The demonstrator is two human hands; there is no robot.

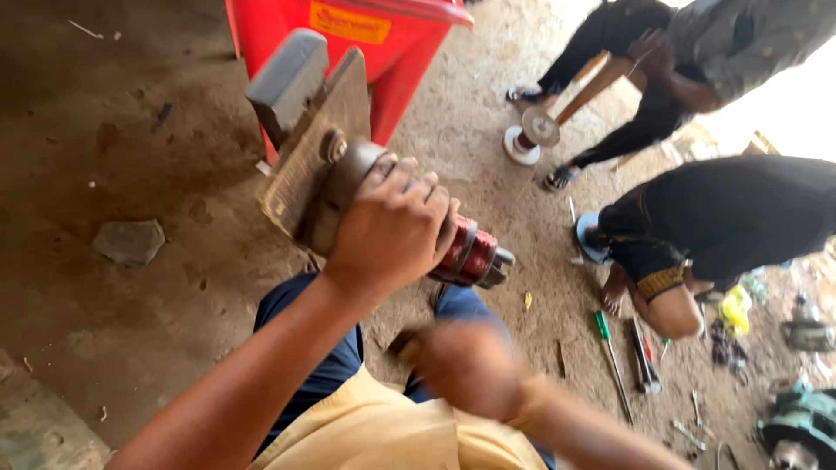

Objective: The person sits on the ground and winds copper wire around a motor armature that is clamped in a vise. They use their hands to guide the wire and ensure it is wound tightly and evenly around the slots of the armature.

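Note:
My left hand [392, 226] grips a small electric motor [466, 252] with red copper windings showing at its near end. The motor is fixed to a rusty metal plate [309, 157] with a grey box [287, 78] at the top. My right hand [466, 365] is blurred below the motor, fingers closed around a dark handle-like object [402, 342]; what it is I cannot make out. My blue trousers and yellow shirt fill the lower middle.
A red machine body [383, 43] stands behind the plate. Two other people crouch at the right. Screwdrivers [610, 348], pliers and spanners lie on the dirt floor. A flat stone [131, 239] lies at the left, a green-grey motor [801, 422] at the bottom right.

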